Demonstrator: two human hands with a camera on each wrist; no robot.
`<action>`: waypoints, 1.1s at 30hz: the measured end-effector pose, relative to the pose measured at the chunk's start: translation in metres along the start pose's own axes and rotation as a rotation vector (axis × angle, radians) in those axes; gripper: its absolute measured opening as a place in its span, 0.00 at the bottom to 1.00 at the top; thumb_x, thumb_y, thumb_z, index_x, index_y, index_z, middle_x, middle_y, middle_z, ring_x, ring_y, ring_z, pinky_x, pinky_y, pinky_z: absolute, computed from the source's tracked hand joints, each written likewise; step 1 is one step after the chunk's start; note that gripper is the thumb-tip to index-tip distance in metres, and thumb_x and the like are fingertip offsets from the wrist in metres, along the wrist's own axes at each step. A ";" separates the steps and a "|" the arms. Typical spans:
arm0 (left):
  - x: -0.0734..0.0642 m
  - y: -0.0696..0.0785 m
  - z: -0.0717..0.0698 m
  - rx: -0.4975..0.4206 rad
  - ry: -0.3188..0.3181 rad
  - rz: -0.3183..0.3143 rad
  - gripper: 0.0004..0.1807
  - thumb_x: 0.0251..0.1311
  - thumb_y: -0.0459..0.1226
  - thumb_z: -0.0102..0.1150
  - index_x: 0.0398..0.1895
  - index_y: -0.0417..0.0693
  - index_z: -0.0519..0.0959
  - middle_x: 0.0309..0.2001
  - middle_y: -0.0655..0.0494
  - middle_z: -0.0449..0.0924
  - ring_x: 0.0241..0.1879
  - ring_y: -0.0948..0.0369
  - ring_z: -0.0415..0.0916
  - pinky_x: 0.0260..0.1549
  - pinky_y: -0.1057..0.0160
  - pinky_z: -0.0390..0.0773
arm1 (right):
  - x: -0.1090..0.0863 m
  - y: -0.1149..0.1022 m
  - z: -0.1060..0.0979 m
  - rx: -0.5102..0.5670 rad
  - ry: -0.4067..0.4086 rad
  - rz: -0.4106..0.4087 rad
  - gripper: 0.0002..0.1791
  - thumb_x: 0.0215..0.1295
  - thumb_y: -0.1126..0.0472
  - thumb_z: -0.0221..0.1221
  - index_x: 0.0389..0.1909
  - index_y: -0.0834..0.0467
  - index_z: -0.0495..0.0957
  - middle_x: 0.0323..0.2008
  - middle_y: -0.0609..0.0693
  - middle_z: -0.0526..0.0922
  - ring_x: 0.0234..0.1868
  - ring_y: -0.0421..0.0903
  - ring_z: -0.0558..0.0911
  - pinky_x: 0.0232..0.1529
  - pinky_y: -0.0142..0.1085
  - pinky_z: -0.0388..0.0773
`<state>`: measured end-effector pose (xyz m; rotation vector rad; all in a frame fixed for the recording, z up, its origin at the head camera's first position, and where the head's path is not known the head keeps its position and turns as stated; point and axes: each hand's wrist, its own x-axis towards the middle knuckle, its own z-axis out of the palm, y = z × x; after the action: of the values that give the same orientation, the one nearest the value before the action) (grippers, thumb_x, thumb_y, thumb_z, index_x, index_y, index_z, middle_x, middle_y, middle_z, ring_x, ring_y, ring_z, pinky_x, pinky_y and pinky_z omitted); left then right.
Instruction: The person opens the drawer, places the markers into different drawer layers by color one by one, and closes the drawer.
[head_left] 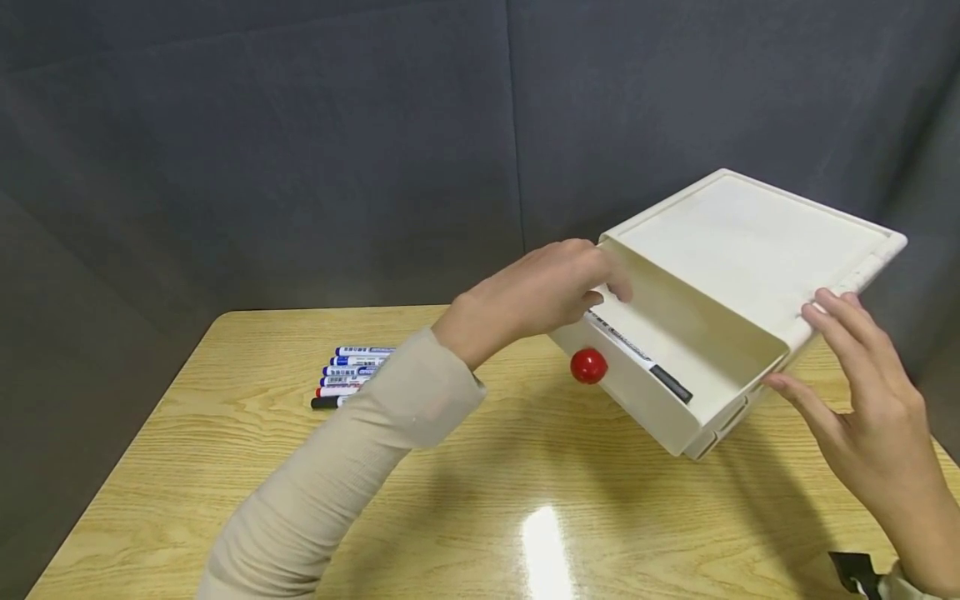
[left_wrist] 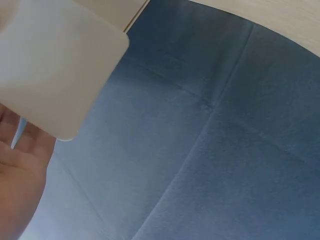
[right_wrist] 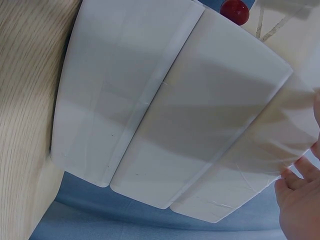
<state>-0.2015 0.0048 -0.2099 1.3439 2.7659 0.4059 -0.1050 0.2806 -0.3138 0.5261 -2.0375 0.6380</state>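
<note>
A white drawer unit (head_left: pixel 757 242) stands on the right of the table, its top drawer (head_left: pixel 693 421) pulled out. A red round knob (head_left: pixel 588 366) is on that drawer's front. Inside, along the front wall, lies a black-capped marker (head_left: pixel 671 383). My left hand (head_left: pixel 555 287) is over the drawer's left part, fingers loosely bent near the marker's far end; no grip on it shows. In the left wrist view a pale panel (left_wrist: pixel 60 65) hides the fingertips. My right hand (head_left: pixel 870 383) touches the unit's right side and top edge with extended fingers.
Several markers (head_left: pixel 348 372) with blue, red and black caps lie in a row on the wooden table (head_left: pixel 247 433), left of the unit and partly behind my left sleeve (head_left: pixel 427 392). A dark grey curtain (head_left: pixel 337 167) hangs behind the table.
</note>
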 end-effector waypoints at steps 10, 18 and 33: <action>-0.017 -0.014 0.003 -0.004 0.140 0.016 0.18 0.67 0.30 0.58 0.57 0.53 0.82 0.57 0.62 0.82 0.56 0.62 0.75 0.59 0.70 0.72 | 0.001 0.000 -0.001 -0.002 -0.004 0.009 0.45 0.65 0.34 0.51 0.58 0.75 0.73 0.60 0.74 0.74 0.74 0.55 0.66 0.76 0.31 0.58; -0.029 -0.021 0.003 -0.099 0.217 0.030 0.18 0.66 0.30 0.59 0.59 0.49 0.81 0.57 0.58 0.82 0.56 0.59 0.76 0.58 0.68 0.73 | -0.001 0.001 -0.002 -0.011 -0.006 0.004 0.45 0.66 0.33 0.51 0.58 0.75 0.73 0.60 0.74 0.74 0.73 0.55 0.66 0.76 0.31 0.58; -0.051 -0.036 0.008 -0.191 0.332 0.039 0.18 0.63 0.31 0.63 0.57 0.46 0.81 0.54 0.56 0.84 0.54 0.59 0.78 0.57 0.66 0.75 | -0.001 0.000 -0.002 -0.004 -0.003 -0.003 0.45 0.66 0.34 0.51 0.58 0.75 0.73 0.59 0.74 0.74 0.74 0.51 0.65 0.76 0.32 0.58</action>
<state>-0.1964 -0.0545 -0.2306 1.3969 2.8581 0.9499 -0.1037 0.2821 -0.3137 0.5274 -2.0397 0.6312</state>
